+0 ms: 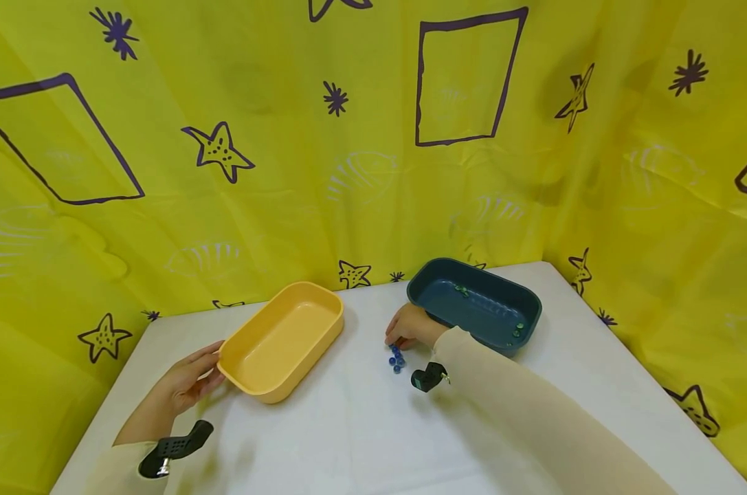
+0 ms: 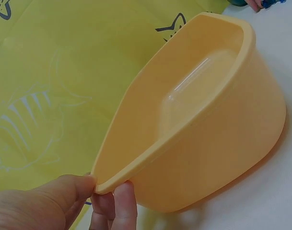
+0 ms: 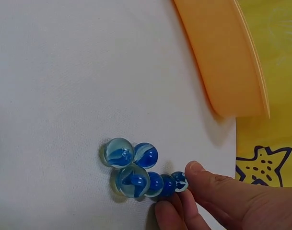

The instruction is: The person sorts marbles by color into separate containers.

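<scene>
Blue-swirled clear glass marbles (image 1: 396, 361), six visible in the right wrist view, sit in a small touching cluster at the fingertips of your right hand (image 1: 410, 324). That hand is narrow: you pinch the end marble (image 3: 180, 181) between thumb and fingers, and it sits right up against its neighbour. Your left hand (image 1: 190, 381) holds the pale orange, rounded rectangular plastic tub (image 1: 280, 337) by its near corner, thumb at the rim, fingertips below it against the outer wall. The inside of that tub looks bare; it stands between your two hands, nearer the left, well apart from the marbles. Just beyond and right of your right hand is a dark teal, rounded rectangular plastic tub (image 1: 472, 309), with small green shiny pieces (image 1: 462, 291) in two groups, one past your hand, one farther right; too small to count. Under both hands: white-covered table (image 1: 373, 426). Past them hangs a yellow curtain (image 1: 280, 234) printed with dark stars and pale fish. You wear cream sleeves (image 1: 509, 399), with a black wrist mount (image 1: 429, 377) on each.
</scene>
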Action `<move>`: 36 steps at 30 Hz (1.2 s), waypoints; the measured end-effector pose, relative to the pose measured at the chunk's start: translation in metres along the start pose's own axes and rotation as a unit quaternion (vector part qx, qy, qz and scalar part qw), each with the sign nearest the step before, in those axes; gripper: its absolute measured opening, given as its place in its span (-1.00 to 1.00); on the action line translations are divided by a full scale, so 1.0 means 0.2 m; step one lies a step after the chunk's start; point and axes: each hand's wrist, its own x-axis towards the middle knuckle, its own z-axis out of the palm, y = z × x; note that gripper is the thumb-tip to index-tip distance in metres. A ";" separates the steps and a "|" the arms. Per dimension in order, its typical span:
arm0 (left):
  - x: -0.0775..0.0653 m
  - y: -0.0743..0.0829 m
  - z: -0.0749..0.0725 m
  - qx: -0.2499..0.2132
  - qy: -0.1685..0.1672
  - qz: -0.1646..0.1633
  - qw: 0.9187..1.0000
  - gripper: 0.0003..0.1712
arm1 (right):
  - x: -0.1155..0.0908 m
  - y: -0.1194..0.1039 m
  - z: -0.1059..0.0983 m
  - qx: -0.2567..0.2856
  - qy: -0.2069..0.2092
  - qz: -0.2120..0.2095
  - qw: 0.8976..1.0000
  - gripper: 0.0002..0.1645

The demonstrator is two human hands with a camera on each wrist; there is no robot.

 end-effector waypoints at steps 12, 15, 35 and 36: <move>0.00 0.00 0.00 0.003 -0.003 -0.001 1.000 -0.73 | 0.03 0.00 0.02 -0.045 0.015 0.015 0.999 -0.90; 0.00 0.00 0.00 0.004 -0.004 -0.001 1.000 -0.61 | 0.04 0.00 0.03 -0.059 0.019 0.011 0.998 -0.91; 0.00 0.00 0.01 0.014 0.009 0.003 1.000 -0.76 | 0.08 0.00 0.04 -0.082 0.020 0.014 0.996 -0.92; 0.00 0.00 0.01 0.014 0.009 0.002 1.000 -0.76 | 0.08 0.00 0.04 -0.082 0.019 0.015 0.996 -0.92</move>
